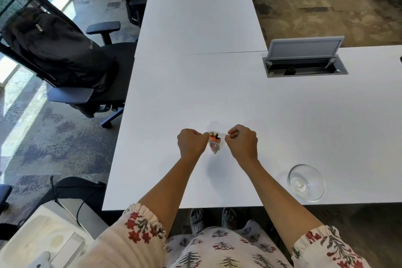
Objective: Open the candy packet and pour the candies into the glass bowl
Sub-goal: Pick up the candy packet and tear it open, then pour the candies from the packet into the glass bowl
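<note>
the white table [239,98] spreads out under both hands. beyond the left hand [192,142], off the table's edge, a black backpack [54,50] sits on an office chair [104,85]. the glass bowl [306,181] stands nearer the person than the right hand [242,141], off to its right. both fists pinch the clear candy packet [214,142] between them, above the table.
</note>
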Action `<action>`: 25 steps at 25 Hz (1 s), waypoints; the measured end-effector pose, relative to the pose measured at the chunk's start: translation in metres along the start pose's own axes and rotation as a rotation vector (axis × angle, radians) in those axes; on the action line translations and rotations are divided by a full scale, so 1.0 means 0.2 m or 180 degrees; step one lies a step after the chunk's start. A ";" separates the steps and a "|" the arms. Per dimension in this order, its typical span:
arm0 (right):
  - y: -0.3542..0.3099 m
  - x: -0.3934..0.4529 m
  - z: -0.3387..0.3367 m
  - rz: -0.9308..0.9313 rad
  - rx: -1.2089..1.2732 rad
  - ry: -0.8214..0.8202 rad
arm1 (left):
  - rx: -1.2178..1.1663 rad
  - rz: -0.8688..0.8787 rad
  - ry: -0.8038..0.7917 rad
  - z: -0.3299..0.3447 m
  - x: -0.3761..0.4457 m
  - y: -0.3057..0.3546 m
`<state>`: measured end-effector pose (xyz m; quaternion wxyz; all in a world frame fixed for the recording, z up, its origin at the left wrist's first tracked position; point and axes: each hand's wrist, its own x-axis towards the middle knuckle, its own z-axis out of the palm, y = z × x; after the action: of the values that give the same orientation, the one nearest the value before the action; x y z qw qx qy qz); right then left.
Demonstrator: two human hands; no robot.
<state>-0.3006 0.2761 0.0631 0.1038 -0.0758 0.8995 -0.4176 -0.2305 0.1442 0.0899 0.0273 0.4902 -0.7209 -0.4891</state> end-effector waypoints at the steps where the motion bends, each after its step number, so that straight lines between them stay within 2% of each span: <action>1: 0.01 0.00 -0.01 0.0044 0.0053 -0.0003 | 0.0069 0.0008 0.0004 0.00 0.00 0.01; 4: 0.06 0.00 -0.02 0.0054 0.0262 -0.0069 | 0.0195 0.0111 -0.0028 0.00 -0.01 0.05; 6: 0.10 0.00 -0.02 0.0145 0.0732 -0.0300 | 0.0273 0.0207 -0.0082 0.02 -0.02 0.08; 11: 0.18 0.00 0.00 0.1612 0.2658 -0.1144 | 0.0308 0.0314 -0.0229 0.04 -0.04 0.14; 16: 0.24 -0.02 0.01 0.2175 0.3205 -0.1347 | 0.0146 0.0308 -0.1094 0.10 -0.10 0.23; 20: 0.28 -0.06 -0.03 0.2393 0.3775 -0.1285 | 0.0231 0.0402 -0.1414 0.14 -0.18 0.28; 25: 0.41 -0.11 -0.13 0.2619 0.3776 -0.1172 | 0.0125 0.0370 -0.1776 0.21 -0.24 0.28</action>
<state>-0.2896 0.3532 0.0188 0.4243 0.2671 0.4468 -0.7409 -0.2659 0.2093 0.1305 -0.1536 0.2949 -0.7368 -0.5886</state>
